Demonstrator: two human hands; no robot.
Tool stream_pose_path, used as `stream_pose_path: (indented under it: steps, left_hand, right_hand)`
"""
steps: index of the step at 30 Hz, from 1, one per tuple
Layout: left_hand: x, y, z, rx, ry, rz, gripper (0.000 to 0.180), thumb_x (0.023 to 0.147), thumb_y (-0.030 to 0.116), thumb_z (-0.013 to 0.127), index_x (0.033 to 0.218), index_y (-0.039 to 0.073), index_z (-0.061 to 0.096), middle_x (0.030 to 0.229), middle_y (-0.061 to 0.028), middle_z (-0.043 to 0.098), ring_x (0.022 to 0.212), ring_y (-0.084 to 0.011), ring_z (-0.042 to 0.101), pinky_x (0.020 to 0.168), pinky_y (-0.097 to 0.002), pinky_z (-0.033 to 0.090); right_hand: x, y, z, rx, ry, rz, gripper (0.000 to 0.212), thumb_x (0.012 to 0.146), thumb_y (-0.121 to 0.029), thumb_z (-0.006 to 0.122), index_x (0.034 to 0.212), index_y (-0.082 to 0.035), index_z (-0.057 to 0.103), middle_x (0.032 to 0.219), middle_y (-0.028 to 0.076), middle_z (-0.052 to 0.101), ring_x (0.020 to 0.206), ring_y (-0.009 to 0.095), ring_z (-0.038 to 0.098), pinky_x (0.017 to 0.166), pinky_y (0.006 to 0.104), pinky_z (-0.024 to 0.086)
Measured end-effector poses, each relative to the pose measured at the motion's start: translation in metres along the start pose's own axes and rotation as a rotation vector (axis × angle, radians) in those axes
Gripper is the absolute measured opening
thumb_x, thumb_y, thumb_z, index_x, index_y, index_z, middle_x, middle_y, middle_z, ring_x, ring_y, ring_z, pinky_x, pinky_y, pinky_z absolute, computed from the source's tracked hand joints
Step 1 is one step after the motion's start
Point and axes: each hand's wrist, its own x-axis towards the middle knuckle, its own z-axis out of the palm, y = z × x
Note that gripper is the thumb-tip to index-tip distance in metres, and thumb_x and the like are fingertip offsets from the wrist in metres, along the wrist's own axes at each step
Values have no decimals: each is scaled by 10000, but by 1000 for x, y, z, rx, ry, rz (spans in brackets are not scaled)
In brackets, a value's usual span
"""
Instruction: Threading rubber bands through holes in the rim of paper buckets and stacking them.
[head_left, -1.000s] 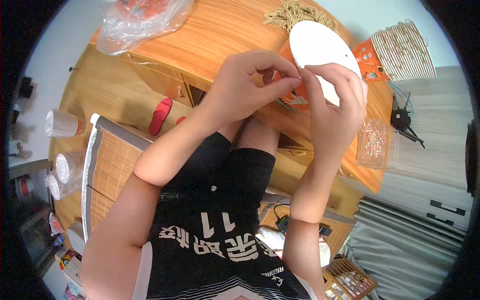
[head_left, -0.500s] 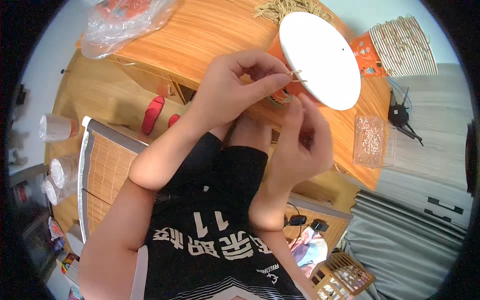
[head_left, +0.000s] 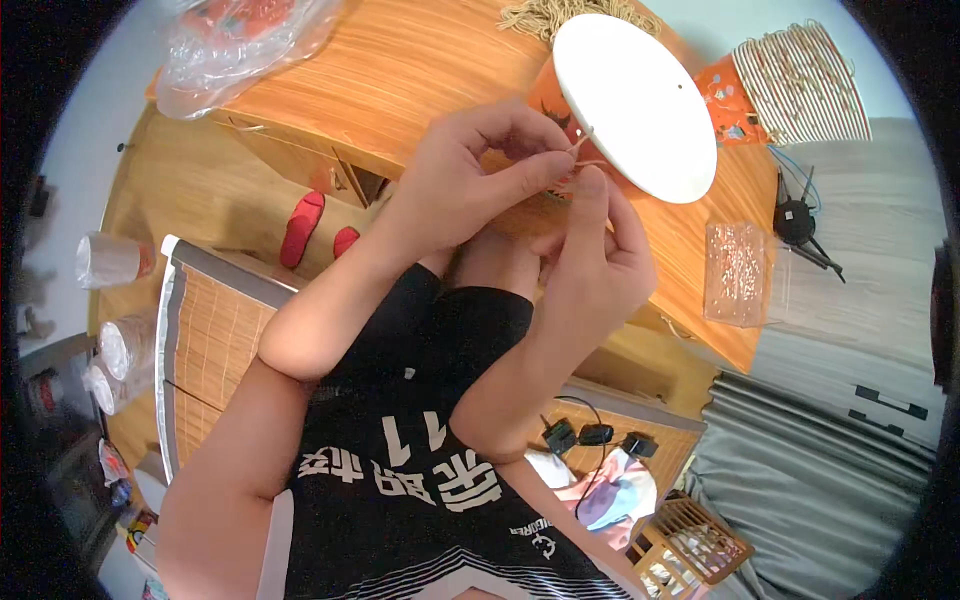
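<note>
A thin pale cord shows two short ends by the near left rim of an orange bucket, whose round white end faces up. Left of the bucket, the left hand pinches the cord between thumb and forefinger. On the bucket's near side, the right hand has its thumb beside the cord; whether it grips cannot be told. On the wooden counter, beige strands lie beyond the bucket, a clear plastic bag far left of it.

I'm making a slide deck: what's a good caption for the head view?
Left hand pinches a thin cord, right hand beside it, by an orange and white bucket at a wooden table.
</note>
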Motion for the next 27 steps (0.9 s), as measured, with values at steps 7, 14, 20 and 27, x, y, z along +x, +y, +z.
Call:
stream_pose_path:
  steps: [7, 14, 20, 27]
  left_hand:
    - [-4, 6, 4, 34, -15, -21, 162, 935, 115, 714, 1050, 4, 689, 938, -28, 712, 906, -85, 658, 813, -251, 533]
    - [-5, 15, 6, -151, 6, -177, 179, 965, 95, 668, 1114, 0, 649, 985, -33, 681, 919, -78, 648, 803, -232, 537]
    - [-3, 25, 1, -195, -21, -290, 184, 963, 114, 675, 1103, -5, 655, 999, -26, 679, 869, -62, 628, 764, -209, 520]
    - [1, 24, 2, 86, 4, -191, 124, 931, 56, 694, 1044, 20, 657, 947, -4, 681, 875, -69, 628, 778, -222, 506]
  right_hand:
    - [6, 8, 6, 131, 53, -46, 229, 926, -187, 745, 1014, 21, 705, 609, 19, 631, 422, 48, 479, 386, 187, 299]
    - [1, 25, 9, 110, 64, -133, 139, 937, -109, 710, 981, 7, 646, 600, 29, 627, 421, 51, 491, 380, 196, 306]
    - [0, 40, 3, 21, 8, -262, 122, 929, -72, 713, 990, 9, 645, 574, 24, 610, 444, 44, 508, 426, 190, 337]
    - [4, 47, 0, -139, 8, -457, 117, 904, -61, 740, 992, -21, 673, 572, -7, 594, 494, 13, 497, 491, 166, 357]
